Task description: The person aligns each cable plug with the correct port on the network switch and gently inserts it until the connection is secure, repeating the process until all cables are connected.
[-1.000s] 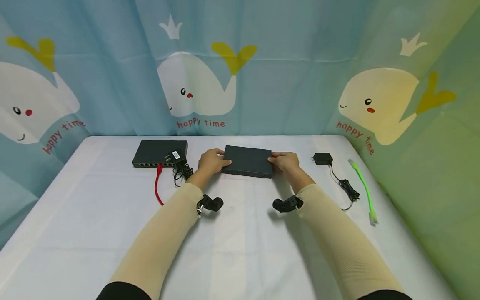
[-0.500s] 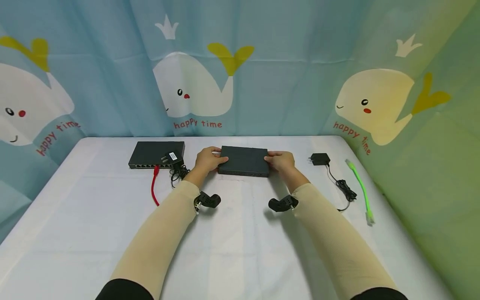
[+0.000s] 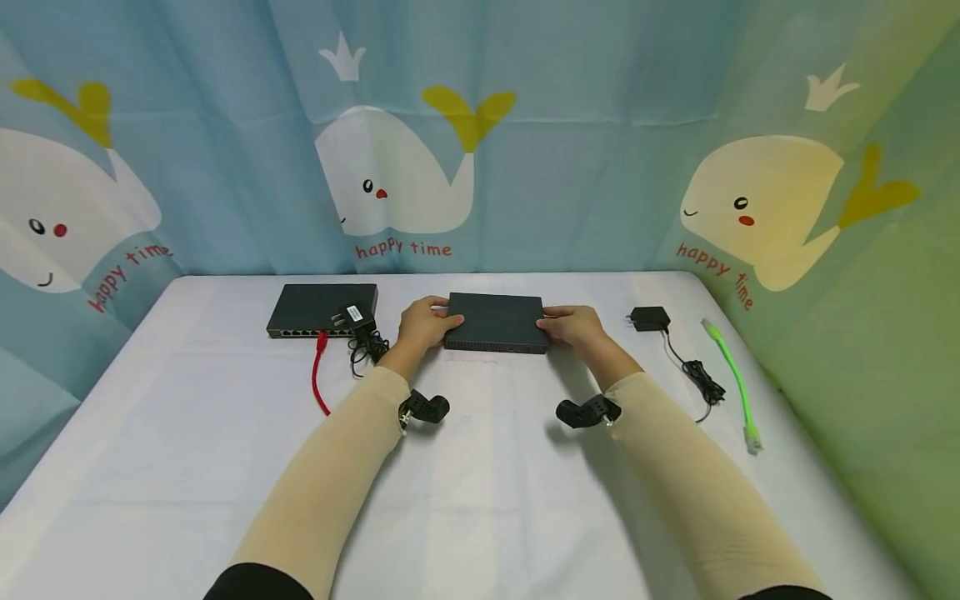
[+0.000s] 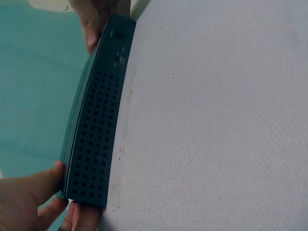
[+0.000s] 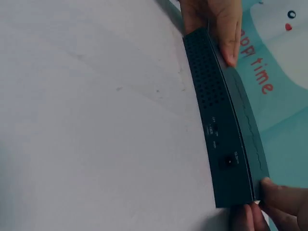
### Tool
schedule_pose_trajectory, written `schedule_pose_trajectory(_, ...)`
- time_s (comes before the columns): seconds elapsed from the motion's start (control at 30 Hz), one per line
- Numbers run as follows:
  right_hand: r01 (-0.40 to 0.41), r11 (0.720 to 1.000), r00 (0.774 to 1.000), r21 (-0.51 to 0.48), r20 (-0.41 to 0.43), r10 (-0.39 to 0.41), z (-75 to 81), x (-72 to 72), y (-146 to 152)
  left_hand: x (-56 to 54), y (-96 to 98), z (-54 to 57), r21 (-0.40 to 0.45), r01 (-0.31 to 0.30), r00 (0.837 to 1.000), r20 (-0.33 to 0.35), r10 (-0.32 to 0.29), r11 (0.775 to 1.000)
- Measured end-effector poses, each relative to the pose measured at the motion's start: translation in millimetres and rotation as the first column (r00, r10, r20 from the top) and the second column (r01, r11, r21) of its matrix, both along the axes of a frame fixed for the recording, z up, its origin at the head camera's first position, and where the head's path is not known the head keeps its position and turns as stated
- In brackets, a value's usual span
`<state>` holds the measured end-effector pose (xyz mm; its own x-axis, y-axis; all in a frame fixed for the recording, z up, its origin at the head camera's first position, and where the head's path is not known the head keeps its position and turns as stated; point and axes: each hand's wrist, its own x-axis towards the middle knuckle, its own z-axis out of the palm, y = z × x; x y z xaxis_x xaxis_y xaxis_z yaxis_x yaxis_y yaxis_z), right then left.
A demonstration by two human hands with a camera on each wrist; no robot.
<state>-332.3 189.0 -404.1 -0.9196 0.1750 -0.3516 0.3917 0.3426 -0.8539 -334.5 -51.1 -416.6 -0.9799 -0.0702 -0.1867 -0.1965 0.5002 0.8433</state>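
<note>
Between both hands is a flat black network switch (image 3: pixel 497 321), near the middle of the back of the table. My left hand (image 3: pixel 426 323) grips its left end, thumb on top and fingers at the side and below. At the right end my right hand (image 3: pixel 573 325) pinches it the same way. The left wrist view shows the side facing me, a panel (image 4: pixel 95 139) with rows of vent holes. A round power socket (image 5: pixel 229 161) shows near the right end in the right wrist view. The underside is hidden.
A second black switch (image 3: pixel 315 304) lies at the left, with a red cable (image 3: pixel 317 375) at its port side and a power adapter (image 3: pixel 358 317) overlapping its corner. At the right lie another adapter (image 3: pixel 649 318) with a bundled cord and a green network cable (image 3: pixel 737 379). A whale-print curtain (image 3: pixel 570 192) hangs behind.
The held switch has levelled slightly, its right front corner turning a little away from me. Both hands keep their grip. The whole head view shifts slightly left, then back right.
</note>
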Motion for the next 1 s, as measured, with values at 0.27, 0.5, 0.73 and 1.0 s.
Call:
schedule_pose_trajectory(0.27,-0.061,0.998,0.998,-0.013,-0.025,0.060,-2.4,18.1,7,3.1,6.2,2.1,-0.114,0.012,0.999,-0.030,-0.016,0.993)
schedule_pose_trajectory(0.5,-0.035,0.999,0.998,-0.024,-0.055,0.033,-4.6,18.4,-2,-5.7,-3.0,4.4,-0.098,0.044,0.997,0.067,-0.037,0.994)
schedule_pose_trajectory(0.73,-0.035,0.999,0.999,-0.025,-0.031,0.034,-1.4,15.5,-7,-9.4,-9.6,3.9,0.025,-0.016,0.991,0.135,0.012,1.000)
schedule_pose_trajectory(1.0,-0.048,0.997,0.998,-0.056,-0.029,0.047,0.6,13.9,-7,-8.8,-6.2,4.5,0.034,-0.061,0.988,0.141,0.056,0.998)
